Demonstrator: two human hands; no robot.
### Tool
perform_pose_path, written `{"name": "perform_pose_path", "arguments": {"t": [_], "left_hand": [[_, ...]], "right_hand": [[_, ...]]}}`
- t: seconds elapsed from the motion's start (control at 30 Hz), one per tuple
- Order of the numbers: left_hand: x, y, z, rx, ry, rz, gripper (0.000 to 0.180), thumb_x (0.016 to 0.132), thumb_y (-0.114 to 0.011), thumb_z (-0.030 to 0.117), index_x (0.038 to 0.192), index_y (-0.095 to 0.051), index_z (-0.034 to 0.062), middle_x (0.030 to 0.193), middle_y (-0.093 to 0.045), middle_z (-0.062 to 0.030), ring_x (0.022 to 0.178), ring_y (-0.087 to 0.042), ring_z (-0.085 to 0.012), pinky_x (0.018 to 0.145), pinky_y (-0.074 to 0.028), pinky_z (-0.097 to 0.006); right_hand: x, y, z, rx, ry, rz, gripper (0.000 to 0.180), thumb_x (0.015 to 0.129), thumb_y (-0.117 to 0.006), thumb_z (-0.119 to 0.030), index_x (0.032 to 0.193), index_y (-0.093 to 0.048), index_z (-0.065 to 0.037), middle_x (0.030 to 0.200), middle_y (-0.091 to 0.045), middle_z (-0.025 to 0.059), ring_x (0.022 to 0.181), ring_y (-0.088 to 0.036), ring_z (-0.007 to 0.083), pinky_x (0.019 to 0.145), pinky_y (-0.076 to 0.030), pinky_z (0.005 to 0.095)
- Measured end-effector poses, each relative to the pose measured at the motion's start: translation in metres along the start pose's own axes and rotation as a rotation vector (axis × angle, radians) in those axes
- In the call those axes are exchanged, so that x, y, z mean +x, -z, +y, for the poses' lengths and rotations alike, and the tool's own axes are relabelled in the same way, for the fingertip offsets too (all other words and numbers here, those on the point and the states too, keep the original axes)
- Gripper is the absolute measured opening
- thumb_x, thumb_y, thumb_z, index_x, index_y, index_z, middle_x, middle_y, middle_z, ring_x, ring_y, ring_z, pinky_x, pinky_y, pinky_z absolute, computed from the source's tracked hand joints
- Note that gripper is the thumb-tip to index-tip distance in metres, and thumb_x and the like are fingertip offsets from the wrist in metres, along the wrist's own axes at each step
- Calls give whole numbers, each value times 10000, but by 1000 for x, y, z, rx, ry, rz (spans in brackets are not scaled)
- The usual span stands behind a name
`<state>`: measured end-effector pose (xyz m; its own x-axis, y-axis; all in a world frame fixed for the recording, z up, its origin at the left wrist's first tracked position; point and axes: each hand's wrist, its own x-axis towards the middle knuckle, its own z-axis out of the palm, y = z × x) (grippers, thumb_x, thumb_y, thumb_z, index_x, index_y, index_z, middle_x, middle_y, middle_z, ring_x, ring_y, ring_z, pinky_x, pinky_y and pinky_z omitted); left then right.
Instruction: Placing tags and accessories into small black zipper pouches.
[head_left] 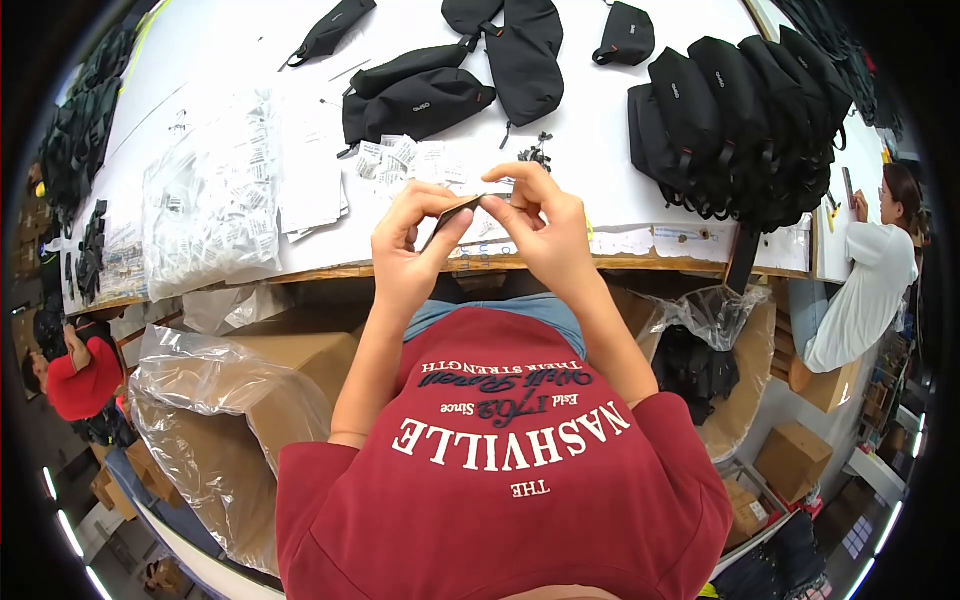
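Above the table's near edge, my two hands meet at a small, flat, dark card-like piece with a tan edge (452,214). My left hand (412,235) is closed on it, thumb on the near side and fingers behind. At the piece's right corner my right hand (545,222) pinches with thumb and fingertips, its index finger bent above. Just beyond the hands lies a loose pile of small white printed labels (395,160). A little cluster of small black parts (537,153) sits past my right fingers. Black zipped pouches (420,105) lie farther back.
A clear bag full of white labels (215,195) lies left, beside white sheets (310,190). Stacked black pouches (715,110) stand right. Below the table edge are plastic-lined cartons (235,400) and a carton of black goods (695,370). Co-workers are at far left (85,370) and right (865,280).
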<state>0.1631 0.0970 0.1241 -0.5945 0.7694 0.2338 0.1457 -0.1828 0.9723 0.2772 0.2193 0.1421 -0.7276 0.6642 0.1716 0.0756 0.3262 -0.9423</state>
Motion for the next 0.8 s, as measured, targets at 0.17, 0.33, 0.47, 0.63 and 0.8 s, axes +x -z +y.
{"name": "perform_pose_path", "arguments": {"t": [0.17,0.33,0.47,0.63,0.8], "left_hand": [[7,6,-3,-443,350,-109,178,944,-521,164,932,-613,12,916,-598,-42,827,-558,-103,736,-440,-217],[11,9,-15,-302,385,-321,105,912,-559,126,963,-555,35,886,-566,15,803,-521,-35,718,-412,-188],[15,2,-10,-306,374,-318,104,904,-572,121,962,-559,36,852,-566,20,784,-515,-32,709,-400,-180],[21,-3,-15,-280,348,-322,101,905,-577,120,952,-567,32,839,-572,12,771,-516,-36,693,-398,-183],[29,-16,-22,-331,236,-191,105,895,-593,105,926,-574,6,816,-591,-32,645,-518,-73,610,-419,-215]], "right_hand": [[-2,8,8,207,-4,-146,98,832,-667,-85,881,-602,-32,567,-392,-47,519,-324,28,473,-275,221],[1,11,18,269,-101,-241,96,833,-669,-95,882,-606,-42,564,-396,-57,518,-322,19,477,-257,214],[5,18,24,385,-192,-318,100,829,-673,-88,881,-603,-39,617,-473,-52,549,-371,3,504,-280,192],[11,31,21,231,-135,-343,105,843,-668,-114,889,-602,-47,613,-469,-60,538,-393,3,493,-293,186],[18,35,24,420,-322,-332,174,888,-625,-211,881,-618,-37,546,-434,-63,506,-375,22,465,-288,212]]}}
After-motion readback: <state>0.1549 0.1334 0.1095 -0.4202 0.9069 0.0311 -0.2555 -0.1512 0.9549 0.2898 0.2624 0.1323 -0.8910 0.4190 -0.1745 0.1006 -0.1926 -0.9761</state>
